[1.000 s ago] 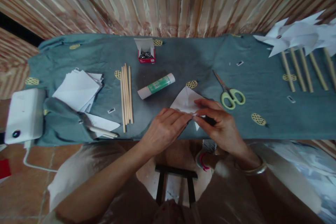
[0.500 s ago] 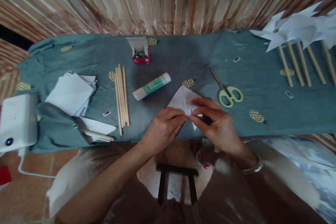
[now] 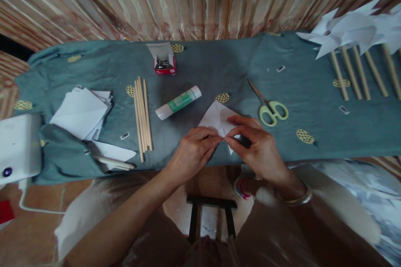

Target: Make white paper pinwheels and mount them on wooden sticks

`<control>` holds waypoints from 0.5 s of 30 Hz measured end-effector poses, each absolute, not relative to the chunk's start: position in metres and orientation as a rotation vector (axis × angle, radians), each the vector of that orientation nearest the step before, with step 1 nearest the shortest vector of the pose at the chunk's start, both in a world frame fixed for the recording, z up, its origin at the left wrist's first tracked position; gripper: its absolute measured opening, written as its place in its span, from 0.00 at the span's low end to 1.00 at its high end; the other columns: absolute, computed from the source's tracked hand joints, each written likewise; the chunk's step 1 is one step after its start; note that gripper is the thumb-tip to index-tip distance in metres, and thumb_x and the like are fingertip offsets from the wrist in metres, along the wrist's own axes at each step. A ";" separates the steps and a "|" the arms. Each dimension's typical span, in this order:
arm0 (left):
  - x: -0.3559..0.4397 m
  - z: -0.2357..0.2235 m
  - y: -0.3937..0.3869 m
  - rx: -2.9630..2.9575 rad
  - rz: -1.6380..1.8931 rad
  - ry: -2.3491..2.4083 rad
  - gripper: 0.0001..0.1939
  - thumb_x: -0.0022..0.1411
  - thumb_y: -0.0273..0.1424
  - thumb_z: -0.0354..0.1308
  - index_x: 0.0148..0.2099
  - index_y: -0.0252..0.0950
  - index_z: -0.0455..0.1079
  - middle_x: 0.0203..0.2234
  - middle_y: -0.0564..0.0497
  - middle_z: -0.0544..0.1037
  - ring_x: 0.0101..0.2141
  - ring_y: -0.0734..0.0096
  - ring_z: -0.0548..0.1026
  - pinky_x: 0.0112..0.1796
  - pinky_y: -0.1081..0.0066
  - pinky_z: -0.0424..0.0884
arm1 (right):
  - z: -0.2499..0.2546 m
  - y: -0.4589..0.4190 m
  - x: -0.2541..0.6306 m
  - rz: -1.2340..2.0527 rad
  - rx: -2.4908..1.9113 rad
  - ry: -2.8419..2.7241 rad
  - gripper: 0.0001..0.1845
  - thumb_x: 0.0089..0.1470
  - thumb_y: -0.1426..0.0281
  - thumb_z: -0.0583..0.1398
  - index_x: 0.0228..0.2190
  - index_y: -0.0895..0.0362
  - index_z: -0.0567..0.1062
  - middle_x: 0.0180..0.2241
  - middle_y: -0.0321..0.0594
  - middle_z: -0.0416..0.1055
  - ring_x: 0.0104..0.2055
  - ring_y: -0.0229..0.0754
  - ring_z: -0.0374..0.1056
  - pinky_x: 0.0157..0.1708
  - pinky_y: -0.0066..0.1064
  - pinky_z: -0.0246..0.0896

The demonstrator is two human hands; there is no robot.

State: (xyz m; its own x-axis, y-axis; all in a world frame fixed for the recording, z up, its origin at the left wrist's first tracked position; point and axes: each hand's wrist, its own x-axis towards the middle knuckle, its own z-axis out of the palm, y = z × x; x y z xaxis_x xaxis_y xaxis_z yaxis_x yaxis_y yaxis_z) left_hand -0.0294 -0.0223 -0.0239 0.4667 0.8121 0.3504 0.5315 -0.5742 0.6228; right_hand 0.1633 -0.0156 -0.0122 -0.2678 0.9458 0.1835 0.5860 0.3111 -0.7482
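A creased white paper square [image 3: 217, 114] lies by the table's front edge, under both hands. My left hand [image 3: 196, 146] is closed, its thumb and forefinger pinching the paper's near edge. Opposite it, my right hand [image 3: 253, 139] pinches the same edge, fingertips meeting those of the left. The fingers hide the fold between them. Behind the paper lies a glue stick [image 3: 178, 102] with a green label. Green-handled scissors [image 3: 272, 110] rest just beyond the right hand, blades pointing away.
Several wooden sticks [image 3: 143, 119] lie left of the glue. A red box [image 3: 164, 64] of small metal pieces stands open behind it. Paper sheets [image 3: 79, 110] are stacked at left, near a white device [image 3: 20, 146]. Finished paper pinwheels [image 3: 343, 35] on sticks lie at far right.
The view has shifted slightly, so the table items sit a little further left. Both hands stay on the paper's near edge, fingertips pinching closer together.
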 end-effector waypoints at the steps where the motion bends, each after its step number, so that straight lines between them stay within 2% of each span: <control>1: -0.029 -0.024 -0.022 2.294 0.882 1.121 0.09 0.66 0.25 0.54 0.44 0.33 0.75 0.37 0.45 0.79 0.40 0.68 0.77 0.41 0.67 0.75 | -0.012 -0.016 0.163 0.743 -1.352 -1.958 0.04 0.54 0.73 0.61 0.29 0.53 0.76 0.47 0.44 0.74 0.50 0.51 0.69 0.51 0.48 0.64; 8: -0.030 -0.022 -0.021 2.298 0.844 1.104 0.09 0.66 0.25 0.54 0.44 0.32 0.75 0.37 0.45 0.78 0.39 0.68 0.77 0.40 0.68 0.75 | -0.015 -0.016 0.164 0.736 -1.336 -1.946 0.02 0.54 0.73 0.62 0.32 0.54 0.76 0.47 0.46 0.74 0.51 0.50 0.69 0.52 0.47 0.64; 15: -0.030 -0.021 -0.021 2.273 0.824 1.101 0.09 0.66 0.25 0.53 0.44 0.32 0.75 0.38 0.45 0.79 0.40 0.68 0.77 0.41 0.66 0.75 | -0.016 -0.017 0.164 0.695 -1.282 -1.995 0.09 0.58 0.72 0.58 0.38 0.52 0.78 0.49 0.45 0.73 0.52 0.50 0.68 0.51 0.49 0.64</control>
State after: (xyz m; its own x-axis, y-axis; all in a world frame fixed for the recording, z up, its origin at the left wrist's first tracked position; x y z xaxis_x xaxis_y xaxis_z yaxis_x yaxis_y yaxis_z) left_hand -0.0296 -0.0208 -0.0208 0.4946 0.8130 0.3072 0.5239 -0.5609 0.6410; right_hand 0.1636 -0.0174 -0.0161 -0.3036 0.9218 0.2409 0.5724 0.3786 -0.7273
